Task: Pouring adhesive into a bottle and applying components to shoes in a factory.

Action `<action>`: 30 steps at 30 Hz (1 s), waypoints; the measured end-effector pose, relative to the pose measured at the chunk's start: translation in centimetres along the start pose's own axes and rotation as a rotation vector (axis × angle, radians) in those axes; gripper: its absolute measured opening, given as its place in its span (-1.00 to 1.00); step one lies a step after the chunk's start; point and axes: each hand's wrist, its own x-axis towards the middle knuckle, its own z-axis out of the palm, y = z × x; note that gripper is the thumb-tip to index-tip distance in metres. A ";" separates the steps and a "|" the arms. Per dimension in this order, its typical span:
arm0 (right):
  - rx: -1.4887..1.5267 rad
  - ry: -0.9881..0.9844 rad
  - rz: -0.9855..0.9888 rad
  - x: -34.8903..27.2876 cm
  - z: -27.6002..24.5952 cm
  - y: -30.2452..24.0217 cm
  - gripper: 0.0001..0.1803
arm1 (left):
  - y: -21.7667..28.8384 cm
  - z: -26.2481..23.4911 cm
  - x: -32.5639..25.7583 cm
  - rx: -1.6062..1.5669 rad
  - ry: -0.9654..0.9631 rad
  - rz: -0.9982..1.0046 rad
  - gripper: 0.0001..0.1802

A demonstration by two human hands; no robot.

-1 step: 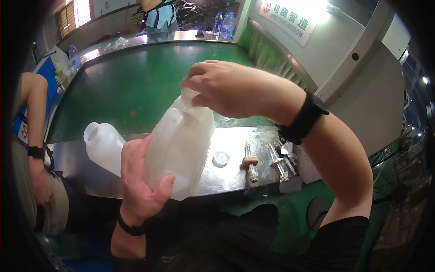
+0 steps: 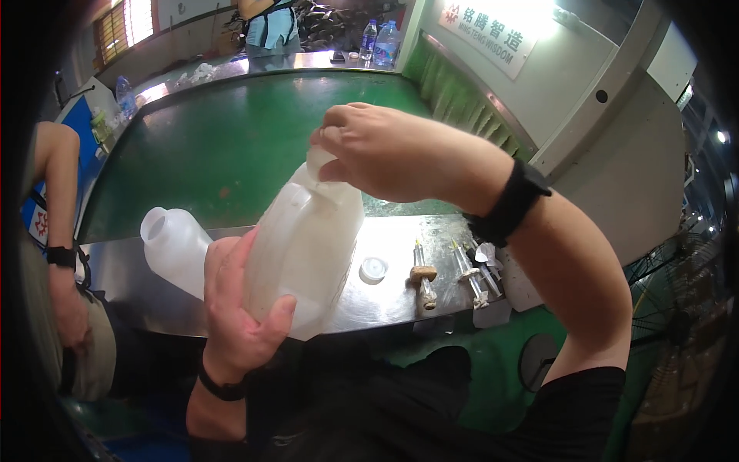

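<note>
One translucent off-white plastic bottle (image 2: pixel 304 239) is tilted over the near edge of the silver steel bench (image 2: pixel 392 304), its body held by the left hand (image 2: pixel 242 316); the right hand (image 2: pixel 373 150) curls at its neck, exact hold hidden. Neck work seems unfinished; one round white plastic cap (image 2: pixel 374 269) lies loose inward from that edge.

We see a bright slatted window (image 2: pixel 115 31) at upper left, a green-topped table (image 2: pixel 231 138), a pale wall (image 2: pixel 554 100), green floor (image 2: pixel 496 354) below.
</note>
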 end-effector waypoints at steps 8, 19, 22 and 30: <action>0.021 0.024 0.085 0.6 -0.9 -1.8 -0.58 | -0.1 -0.7 -0.2 0.145 0.049 0.103 -0.24; -0.073 0.135 0.082 1.2 0.3 -1.9 -0.62 | 0.3 -0.3 0.3 0.086 0.054 0.114 -0.24; -0.219 0.137 -0.012 1.3 0.4 -1.9 -0.63 | 0.2 -0.3 0.0 0.034 0.052 0.063 -0.28; -0.188 0.193 0.186 1.9 2.0 -1.9 -0.62 | 0.3 -0.5 0.1 0.061 0.048 0.055 -0.24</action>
